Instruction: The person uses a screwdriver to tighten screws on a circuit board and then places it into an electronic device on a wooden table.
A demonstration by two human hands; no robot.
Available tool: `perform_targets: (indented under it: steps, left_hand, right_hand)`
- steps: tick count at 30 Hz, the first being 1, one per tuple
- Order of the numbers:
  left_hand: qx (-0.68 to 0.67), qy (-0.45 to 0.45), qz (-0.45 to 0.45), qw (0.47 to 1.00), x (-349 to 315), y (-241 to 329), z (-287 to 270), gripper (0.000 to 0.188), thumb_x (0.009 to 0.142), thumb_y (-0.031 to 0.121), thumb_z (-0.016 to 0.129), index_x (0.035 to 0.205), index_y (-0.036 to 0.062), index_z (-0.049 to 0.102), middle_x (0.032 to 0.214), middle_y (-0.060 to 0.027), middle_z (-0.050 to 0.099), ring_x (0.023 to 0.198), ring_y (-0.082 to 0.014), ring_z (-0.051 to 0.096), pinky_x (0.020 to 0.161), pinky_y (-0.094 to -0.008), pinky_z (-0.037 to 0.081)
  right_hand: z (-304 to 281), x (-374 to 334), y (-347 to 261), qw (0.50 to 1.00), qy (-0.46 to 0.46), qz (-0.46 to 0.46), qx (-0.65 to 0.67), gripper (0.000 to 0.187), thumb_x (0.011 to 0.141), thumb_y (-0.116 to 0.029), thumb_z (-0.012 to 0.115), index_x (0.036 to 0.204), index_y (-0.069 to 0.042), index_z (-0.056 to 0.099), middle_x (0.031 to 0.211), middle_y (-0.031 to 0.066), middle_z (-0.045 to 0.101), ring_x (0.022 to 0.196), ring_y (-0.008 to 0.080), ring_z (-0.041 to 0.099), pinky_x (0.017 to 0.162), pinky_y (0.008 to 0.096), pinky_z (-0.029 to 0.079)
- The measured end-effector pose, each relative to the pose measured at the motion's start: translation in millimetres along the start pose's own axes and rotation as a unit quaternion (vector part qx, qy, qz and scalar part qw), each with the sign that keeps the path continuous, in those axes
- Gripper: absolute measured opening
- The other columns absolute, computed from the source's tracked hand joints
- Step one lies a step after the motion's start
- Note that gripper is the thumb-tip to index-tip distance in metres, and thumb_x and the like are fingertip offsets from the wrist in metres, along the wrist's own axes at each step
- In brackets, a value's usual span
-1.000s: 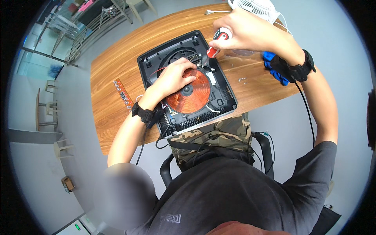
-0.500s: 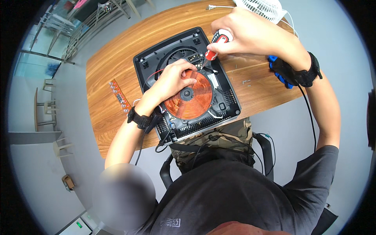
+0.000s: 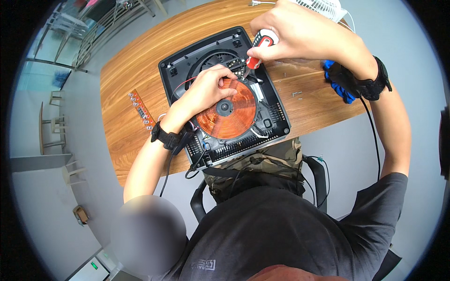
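The casing (image 3: pixel 201 44) lay open, screws (image 3: pixel 296 93) loose at right, the copper coil (image 3: pixel 229 119) still seated inside. My right hand (image 3: pixel 290 37) gripped the screwdriver (image 3: pixel 253 62) tightly near the coil's far edge; my half-curled left hand (image 3: pixel 208 89) touched the coil, pinching I couldn't tell what. Since the earlier frame, both hands had barely shifted.

Circuit board (image 3: pixel 141 111) lies left of the appliance (image 3: pixel 277 112), screws (image 3: pixel 296 93) right

A flat, round copper coil (image 3: pixel 242 112) sits inside an open black housing (image 3: pixel 266 89) on the desk (image 3: pixel 136 65); a red-and-white screwdriver (image 3: pixel 253 62) slants down, tip near the coil's upper edge.
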State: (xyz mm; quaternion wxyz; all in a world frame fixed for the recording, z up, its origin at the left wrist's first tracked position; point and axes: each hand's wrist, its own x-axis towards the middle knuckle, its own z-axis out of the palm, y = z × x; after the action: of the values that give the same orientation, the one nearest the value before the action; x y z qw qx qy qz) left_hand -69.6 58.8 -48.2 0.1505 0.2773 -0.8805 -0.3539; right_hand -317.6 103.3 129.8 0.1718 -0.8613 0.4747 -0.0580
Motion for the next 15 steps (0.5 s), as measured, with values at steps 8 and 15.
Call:
perform_targets:
  steps: [8, 15]
  left_hand:
    - [0.003, 0.005, 0.008, 1.000, -1, -4, 2, 0.035, 0.080, 0.014, 0.085, 0.110, 0.0024, 0.072, 0.087, -0.0075, 0.059, 0.076, -0.0192, 0.055, 0.073, -0.0339, 0.050]
    - [-0.003, 0.003, 0.003, 1.000, -1, -3, 2, 0.034, 0.080, 0.014, 0.085, 0.109, 0.0024, 0.072, 0.088, -0.0079, 0.060, 0.076, -0.0195, 0.056, 0.073, -0.0342, 0.050]
  right_hand:
    - [-3, 3, -5, 0.999, -0.039, -0.002, -0.007, 0.042, 0.092, -0.038, 0.071, 0.080, 0.003, 0.068, 0.065, 0.0173, 0.067, 0.060, 0.0317, 0.067, 0.059, 0.0395, 0.054]
    - [21, 8, 0, 0.996, 0.058, -0.042, -0.050, 0.040, 0.088, -0.038, 0.074, 0.087, 0.002, 0.072, 0.064, 0.0185, 0.064, 0.063, 0.0339, 0.068, 0.062, 0.0393, 0.055]
